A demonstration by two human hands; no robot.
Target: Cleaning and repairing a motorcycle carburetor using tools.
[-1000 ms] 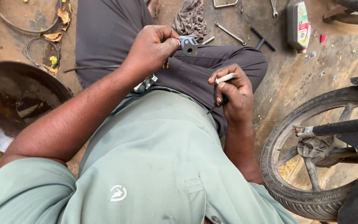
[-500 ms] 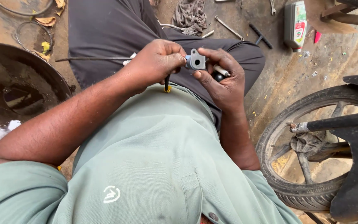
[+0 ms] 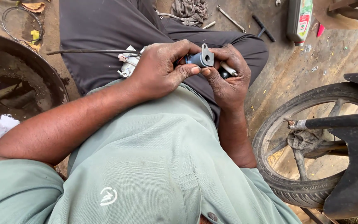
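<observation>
My left hand (image 3: 160, 68) and my right hand (image 3: 226, 74) meet over my lap, both gripping a small grey metal part (image 3: 203, 57) with a flat tab that has a hole in it. The right hand also pinches a thin white-tipped tool (image 3: 228, 69) between its fingers. Under the left wrist lies a white connector (image 3: 127, 64) with a thin black cable (image 3: 83, 52) running off to the left. I sit on the ground in dark trousers and a pale green shirt.
A motorcycle wheel (image 3: 307, 145) and black fender (image 3: 353, 182) stand at the right. A dark round metal pan (image 3: 17, 83) sits at the left. A green bottle (image 3: 300, 18), a wrench (image 3: 231, 18), a T-handle tool (image 3: 264, 28) and a rag (image 3: 191, 10) lie on the dirt ahead.
My two hands came together from apart; the right hand rose from my thigh to join the left on the grey part, and the part has turned so its tab points up.
</observation>
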